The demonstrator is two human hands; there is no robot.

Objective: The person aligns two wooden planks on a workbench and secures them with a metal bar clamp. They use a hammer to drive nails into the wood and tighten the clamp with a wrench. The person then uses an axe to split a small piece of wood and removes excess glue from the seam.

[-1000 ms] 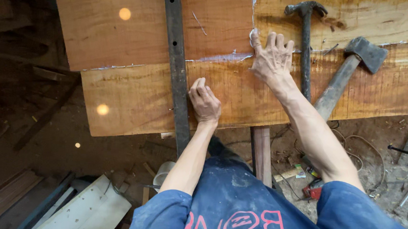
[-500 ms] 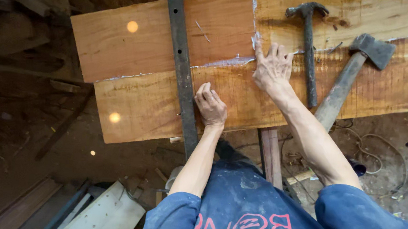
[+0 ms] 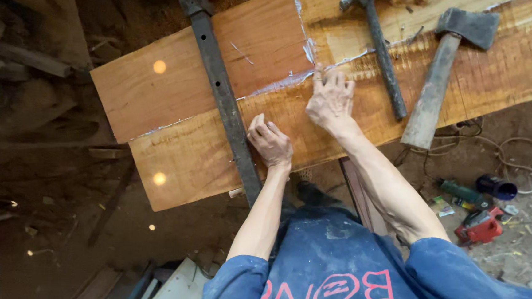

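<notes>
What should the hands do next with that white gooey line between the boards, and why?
Probably slide the right hand along the seam to wipe it: whitish glue has squeezed out between the boards, and its fingers already rest there. The left hand lies flat beside the metal clamp bar.

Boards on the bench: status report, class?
Left hand flat beside the metal bar. Right hand spread on the glued seam. Hammer and hatchet lie nearby.
</notes>
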